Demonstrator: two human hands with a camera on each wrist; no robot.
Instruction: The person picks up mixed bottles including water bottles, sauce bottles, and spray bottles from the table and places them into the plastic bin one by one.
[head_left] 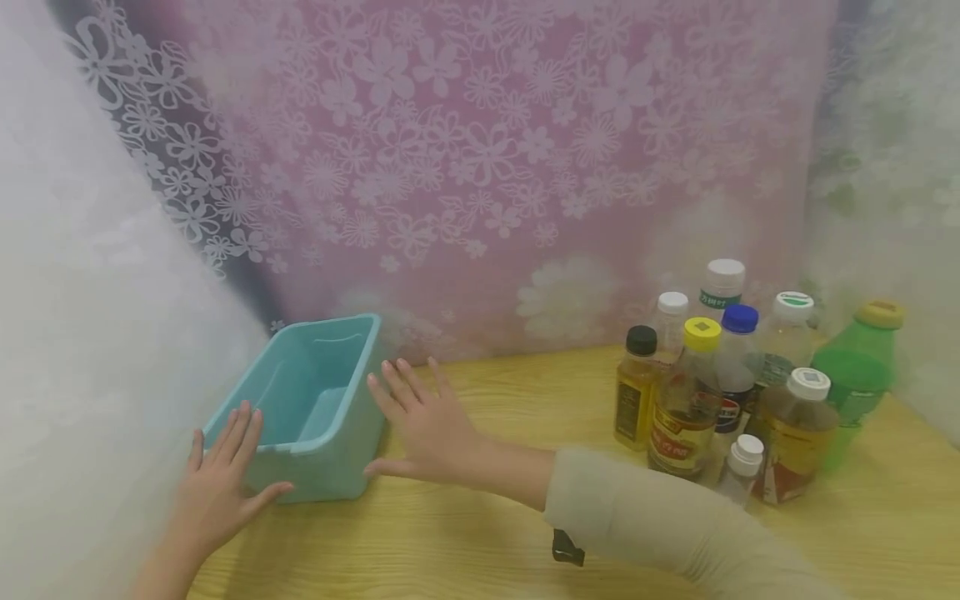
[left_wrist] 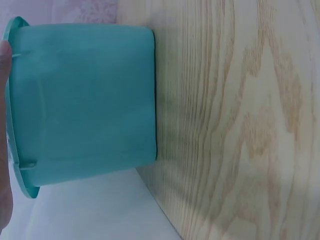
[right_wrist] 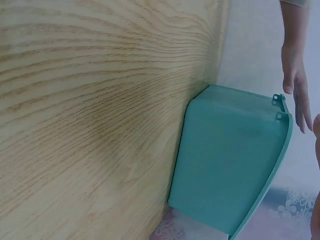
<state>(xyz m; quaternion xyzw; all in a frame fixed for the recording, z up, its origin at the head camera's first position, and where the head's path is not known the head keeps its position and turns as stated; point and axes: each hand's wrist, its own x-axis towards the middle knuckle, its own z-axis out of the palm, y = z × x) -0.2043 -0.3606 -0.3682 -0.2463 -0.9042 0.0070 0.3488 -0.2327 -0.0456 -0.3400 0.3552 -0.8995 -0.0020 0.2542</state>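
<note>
A teal plastic bin (head_left: 348, 467) stands upright on the wooden table at the left, its inside bare in the head view. My left hand (head_left: 221, 483) is at the bin's near left corner, fingers straight and spread over the rim. Beside the bin's right wall is my right hand (head_left: 431, 425), palm down with fingers extended and holding nothing. The left wrist view shows the bin's side (left_wrist: 85, 100) with part of a finger at its rim. In the right wrist view the bin (right_wrist: 230, 155) appears sideways, and the left hand (right_wrist: 296, 80) shows near its rim.
Several bottles crowd the table's right side, among them a yellow-capped bottle (head_left: 686, 408), a black-capped oil bottle (head_left: 636, 392) and a green bottle (head_left: 855, 375). A small dark object (head_left: 567, 548) shows under the right sleeve. A floral curtain (head_left: 487, 167) hangs behind the table (head_left: 480, 533).
</note>
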